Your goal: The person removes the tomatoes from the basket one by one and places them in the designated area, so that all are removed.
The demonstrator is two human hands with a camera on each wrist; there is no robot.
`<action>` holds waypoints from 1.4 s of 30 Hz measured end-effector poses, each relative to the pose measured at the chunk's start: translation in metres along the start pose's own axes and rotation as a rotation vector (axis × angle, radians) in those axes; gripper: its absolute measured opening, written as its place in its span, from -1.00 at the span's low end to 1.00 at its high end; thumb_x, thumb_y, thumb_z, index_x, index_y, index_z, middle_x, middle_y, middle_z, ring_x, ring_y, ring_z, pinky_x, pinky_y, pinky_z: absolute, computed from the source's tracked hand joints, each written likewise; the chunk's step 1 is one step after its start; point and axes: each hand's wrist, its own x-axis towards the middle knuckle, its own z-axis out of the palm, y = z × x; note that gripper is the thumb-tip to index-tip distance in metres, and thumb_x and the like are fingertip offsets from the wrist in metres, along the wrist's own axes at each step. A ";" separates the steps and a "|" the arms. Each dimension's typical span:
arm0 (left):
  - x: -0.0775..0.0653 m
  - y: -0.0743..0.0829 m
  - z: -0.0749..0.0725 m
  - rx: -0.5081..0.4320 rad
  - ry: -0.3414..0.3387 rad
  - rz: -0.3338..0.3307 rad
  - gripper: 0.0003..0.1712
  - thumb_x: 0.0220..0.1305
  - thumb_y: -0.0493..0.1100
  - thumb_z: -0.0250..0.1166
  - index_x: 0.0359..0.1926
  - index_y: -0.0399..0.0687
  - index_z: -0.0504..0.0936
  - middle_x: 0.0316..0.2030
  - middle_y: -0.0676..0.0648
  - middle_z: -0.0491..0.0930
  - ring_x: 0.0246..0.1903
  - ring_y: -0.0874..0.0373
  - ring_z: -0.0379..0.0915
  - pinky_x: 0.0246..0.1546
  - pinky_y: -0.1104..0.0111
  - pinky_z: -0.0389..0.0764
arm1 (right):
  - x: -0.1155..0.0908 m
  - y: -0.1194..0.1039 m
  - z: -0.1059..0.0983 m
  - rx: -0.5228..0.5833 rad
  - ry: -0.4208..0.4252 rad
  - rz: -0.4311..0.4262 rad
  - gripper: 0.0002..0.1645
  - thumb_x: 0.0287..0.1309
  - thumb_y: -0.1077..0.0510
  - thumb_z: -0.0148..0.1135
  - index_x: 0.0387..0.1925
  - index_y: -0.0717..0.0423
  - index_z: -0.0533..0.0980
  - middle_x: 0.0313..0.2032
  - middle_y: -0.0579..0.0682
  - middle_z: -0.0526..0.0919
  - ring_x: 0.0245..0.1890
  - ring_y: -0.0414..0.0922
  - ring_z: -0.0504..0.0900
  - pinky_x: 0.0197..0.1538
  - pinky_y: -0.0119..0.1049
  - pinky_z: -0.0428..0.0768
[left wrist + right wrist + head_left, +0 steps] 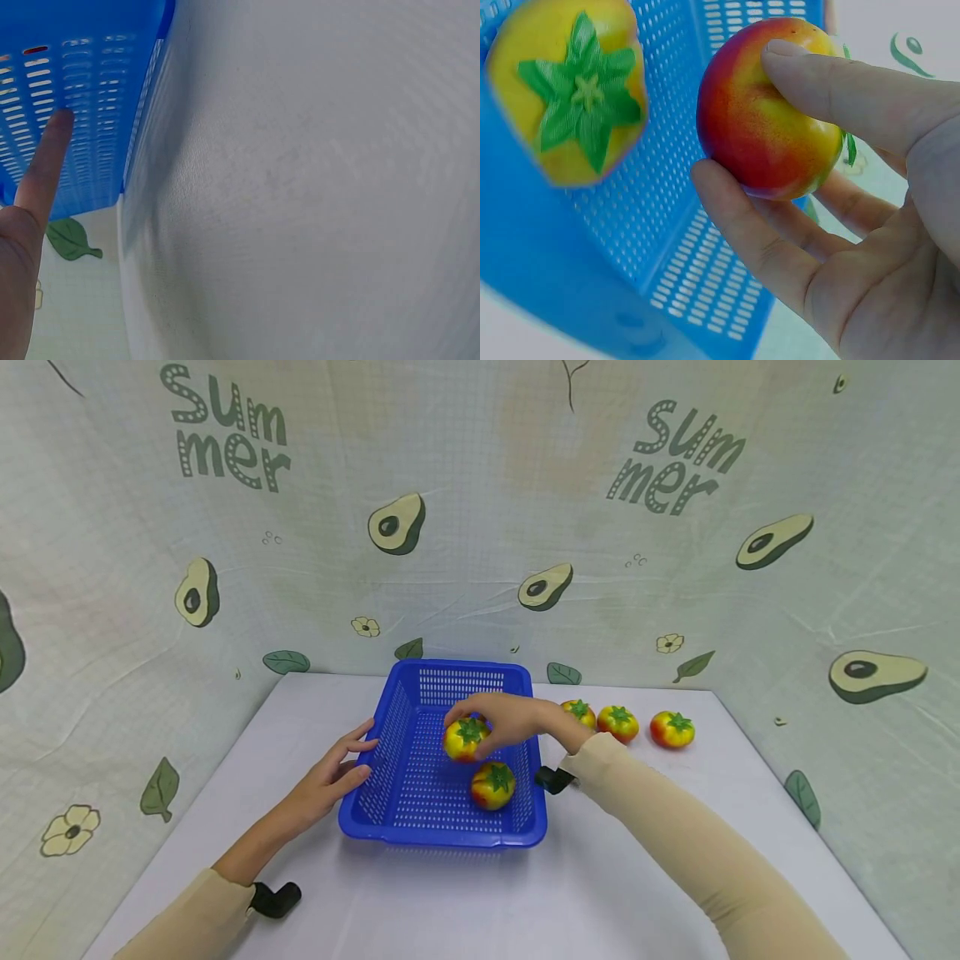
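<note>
Over the inside of a blue plastic basket [420, 837], my right hand [506, 718] grips a red-and-yellow toy tomato [462, 740] with a green leafy top. In the right wrist view, thumb and fingers stand around that held tomato [761, 112]. A second tomato [492, 786] lies in the basket near its right wall, leaf up. My left hand [330, 785] rests against the basket's left side with fingers extended. The left wrist view shows one straight digit touching the slotted outer wall [90, 90]; the other fingers are out of sight there.
Three more toy tomatoes, one partly behind the right wrist [578, 712], one in the middle [618, 724] and one farther right [672, 729], sit on the white table [637, 860]. A cloth backdrop [480, 485] printed with avocados hangs behind and at the sides.
</note>
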 end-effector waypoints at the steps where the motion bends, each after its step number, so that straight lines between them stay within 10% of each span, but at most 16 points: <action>1: 0.000 0.000 0.000 0.001 0.000 0.001 -0.52 0.65 -0.18 0.09 0.47 -0.17 0.36 0.71 -0.16 -0.11 0.56 -0.51 0.01 0.27 0.64 0.35 | -0.002 0.001 -0.002 0.002 0.004 0.005 -0.34 0.33 0.16 0.48 0.41 -0.09 0.50 0.42 -0.03 0.50 0.38 0.00 0.46 0.47 0.02 0.49; 42: 0.001 -0.003 -0.001 0.015 0.000 0.006 -0.55 0.65 -0.18 0.11 0.45 -0.12 0.39 0.71 -0.14 -0.09 0.61 -0.44 -0.09 0.29 0.68 0.29 | -0.130 0.079 -0.040 0.009 0.212 0.189 -0.29 0.28 0.11 0.52 0.42 -0.03 0.49 0.38 0.08 0.55 0.38 0.23 0.47 0.39 0.30 0.49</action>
